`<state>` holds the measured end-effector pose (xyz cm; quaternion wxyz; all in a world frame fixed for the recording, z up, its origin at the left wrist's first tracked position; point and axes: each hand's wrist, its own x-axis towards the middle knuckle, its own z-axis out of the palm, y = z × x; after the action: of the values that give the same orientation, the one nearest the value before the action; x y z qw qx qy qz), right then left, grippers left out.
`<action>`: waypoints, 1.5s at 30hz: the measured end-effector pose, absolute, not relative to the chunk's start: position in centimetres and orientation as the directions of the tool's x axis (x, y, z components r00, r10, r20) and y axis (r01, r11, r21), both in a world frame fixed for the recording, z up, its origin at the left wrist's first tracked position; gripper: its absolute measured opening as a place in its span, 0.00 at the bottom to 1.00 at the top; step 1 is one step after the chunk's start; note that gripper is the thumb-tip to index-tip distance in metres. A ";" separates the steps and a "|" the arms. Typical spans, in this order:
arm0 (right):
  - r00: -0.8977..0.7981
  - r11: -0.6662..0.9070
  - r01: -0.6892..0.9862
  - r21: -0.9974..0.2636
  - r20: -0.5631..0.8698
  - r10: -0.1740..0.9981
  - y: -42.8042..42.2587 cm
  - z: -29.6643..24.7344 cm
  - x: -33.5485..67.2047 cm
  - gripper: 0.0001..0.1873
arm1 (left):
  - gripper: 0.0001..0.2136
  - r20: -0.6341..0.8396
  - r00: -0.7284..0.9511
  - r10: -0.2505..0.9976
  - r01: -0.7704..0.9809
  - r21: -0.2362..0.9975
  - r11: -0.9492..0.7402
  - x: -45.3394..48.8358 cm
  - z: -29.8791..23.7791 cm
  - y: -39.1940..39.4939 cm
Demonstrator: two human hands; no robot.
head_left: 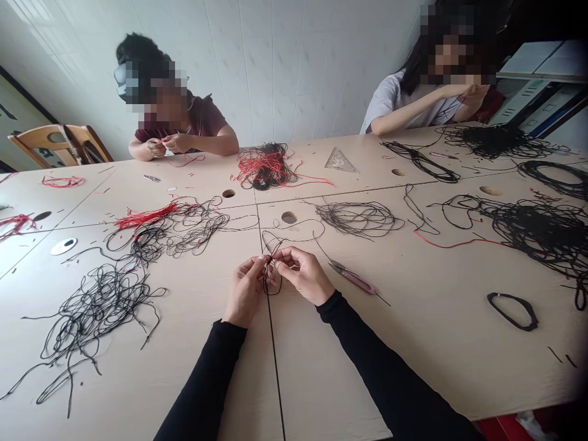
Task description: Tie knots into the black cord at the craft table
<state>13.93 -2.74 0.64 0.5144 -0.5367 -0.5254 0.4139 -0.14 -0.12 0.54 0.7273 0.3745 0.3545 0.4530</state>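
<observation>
Cord loop, thin and black [265, 285], pinched just above a beige laminate table [436, 373]
Left hand [245, 291] and right hand [303, 275] both grip it, fingertips closed; a slim pink-handled steel-tipped tool [353, 277] lies just beside the right hand.

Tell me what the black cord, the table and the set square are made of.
The cord seems matte textile, falling in limp loops; fibre unclear. The table looks like smooth laminate, faintly glossy with seams. The set square looks like clear plastic, since the tabletop shows through.
</observation>
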 end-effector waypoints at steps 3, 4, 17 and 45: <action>0.070 0.089 0.112 -0.990 0.097 0.993 -2.8 0.6 13.8 0.09 | 0.12 -0.181 0.355 0.917 -0.424 0.843 0.331 -0.2 0.6 0.0; 0.055 0.092 0.104 -0.990 0.098 0.994 -2.9 0.6 13.8 0.09 | 0.12 -0.179 0.356 0.917 -0.426 0.842 0.330 -0.2 0.6 0.0; 0.090 0.076 0.230 -0.970 0.099 0.991 -2.9 0.4 13.8 0.10 | 0.12 -0.186 0.244 0.952 -0.531 0.795 0.291 -0.2 0.3 0.3; 0.075 0.104 0.206 -0.973 0.122 0.990 -2.9 0.9 14.2 0.12 | 0.13 -0.167 0.274 0.947 -0.478 0.831 0.284 0.0 0.4 0.0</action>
<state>14.20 -2.88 0.85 0.4961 -0.5401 -0.5533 0.3951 0.01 -0.01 0.37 0.7226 0.3389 0.3464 0.4929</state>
